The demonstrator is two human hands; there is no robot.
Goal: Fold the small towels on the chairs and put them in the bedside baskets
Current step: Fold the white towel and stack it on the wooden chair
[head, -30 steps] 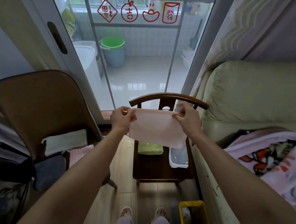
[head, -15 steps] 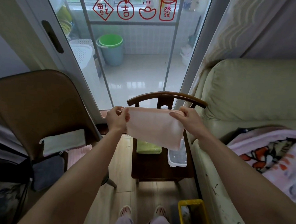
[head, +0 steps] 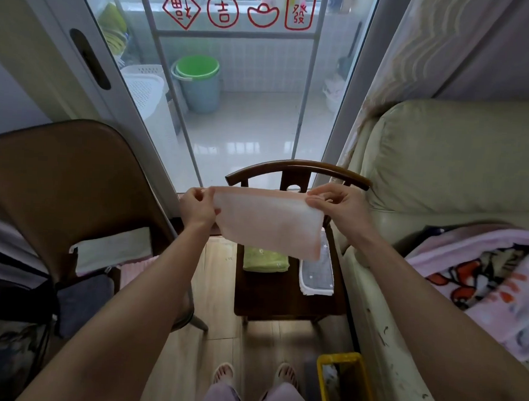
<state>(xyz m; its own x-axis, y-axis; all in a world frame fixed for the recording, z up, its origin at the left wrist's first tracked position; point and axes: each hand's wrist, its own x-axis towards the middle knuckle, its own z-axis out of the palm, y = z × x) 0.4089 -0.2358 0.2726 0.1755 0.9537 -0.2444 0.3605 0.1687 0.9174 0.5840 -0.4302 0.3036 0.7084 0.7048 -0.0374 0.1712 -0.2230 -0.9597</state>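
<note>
Towel (head: 268, 223) | we pinch its top corners, left hand (head: 197, 208), right hand (head: 339, 205), above far wooden chair (head: 288, 298) | top edge now stretched flatter | next fold ready

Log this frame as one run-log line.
phase: folding | left hand: pinches pink towel corner | right hand: pinches other corner | towel: held above wooden chair

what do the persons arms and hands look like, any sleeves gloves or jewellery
Both forearms are bare up to the frame edge, with no sleeves in view. The left hand and right hand wear no gloves, and no rings, watch or bracelets show. Nails look short and unpainted.
</note>
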